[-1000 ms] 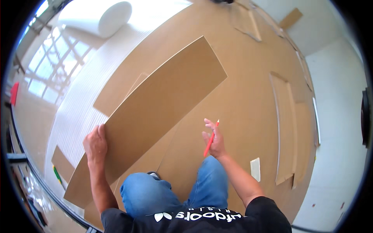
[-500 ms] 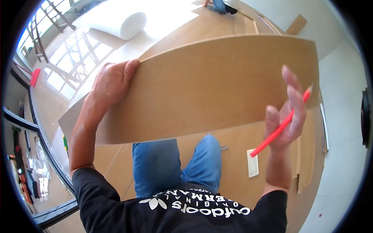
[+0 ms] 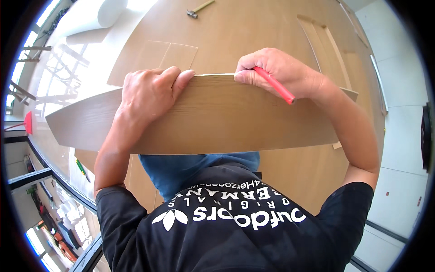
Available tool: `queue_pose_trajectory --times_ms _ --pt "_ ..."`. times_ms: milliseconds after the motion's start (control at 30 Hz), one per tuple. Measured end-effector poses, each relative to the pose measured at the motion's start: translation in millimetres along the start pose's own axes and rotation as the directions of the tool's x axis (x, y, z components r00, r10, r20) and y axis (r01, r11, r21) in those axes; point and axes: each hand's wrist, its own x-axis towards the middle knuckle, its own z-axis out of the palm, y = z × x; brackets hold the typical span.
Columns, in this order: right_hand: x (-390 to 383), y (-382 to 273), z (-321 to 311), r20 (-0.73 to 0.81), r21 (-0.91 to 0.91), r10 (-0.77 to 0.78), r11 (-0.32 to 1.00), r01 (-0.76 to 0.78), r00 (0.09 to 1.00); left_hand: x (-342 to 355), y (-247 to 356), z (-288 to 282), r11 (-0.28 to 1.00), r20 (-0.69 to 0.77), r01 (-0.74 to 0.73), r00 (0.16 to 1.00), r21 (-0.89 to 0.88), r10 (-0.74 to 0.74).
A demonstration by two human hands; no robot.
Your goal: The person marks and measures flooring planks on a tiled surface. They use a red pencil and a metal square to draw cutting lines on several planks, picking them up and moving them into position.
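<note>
A long brown board [image 3: 213,113] lies crosswise in front of me, its upper edge held in both hands above my bent legs. My left hand [image 3: 152,93] grips that edge left of the middle, fingers folded over it and thumb pointing along it. A little right of the middle, my right hand [image 3: 276,72] is closed on the same edge with a red pencil [image 3: 275,85] held in it, pointing down to the right across the back of the board.
A hammer [image 3: 197,10] rests on brown sheeting [image 3: 235,36] ahead, with cut pieces [image 3: 179,56] near it. A white roll [image 3: 93,16] is at upper left, a red broom [image 3: 28,122] at left, a green-handled tool [image 3: 81,168] lower left, a black-framed glass edge [image 3: 34,174] beside it.
The board has swung from a slant to crosswise and come closer to me. My right hand has moved up onto its top edge with the pencil; my left hand is still gripping it.
</note>
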Motion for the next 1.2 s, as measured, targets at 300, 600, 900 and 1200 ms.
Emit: queue_pose_trajectory --times_ms 300,600,900,1200 --pt "11 17 17 -0.077 -0.053 0.04 0.998 -0.044 0.996 4 -8 21 1.0 -0.004 0.005 1.0 -0.029 -0.005" --pt "17 24 37 -0.353 -0.472 -0.143 0.88 -0.044 0.925 9 -23 37 0.995 -0.017 0.069 0.997 -0.075 -0.071" --pt "-131 85 -24 -0.777 -0.626 -0.479 0.514 -0.586 0.409 -36 -110 11 0.987 -0.037 0.116 0.992 -0.114 -0.121" --pt "-134 72 -53 -0.841 0.247 0.197 0.968 0.034 0.504 -53 -143 25 0.961 0.031 0.183 0.983 -0.206 -0.18"
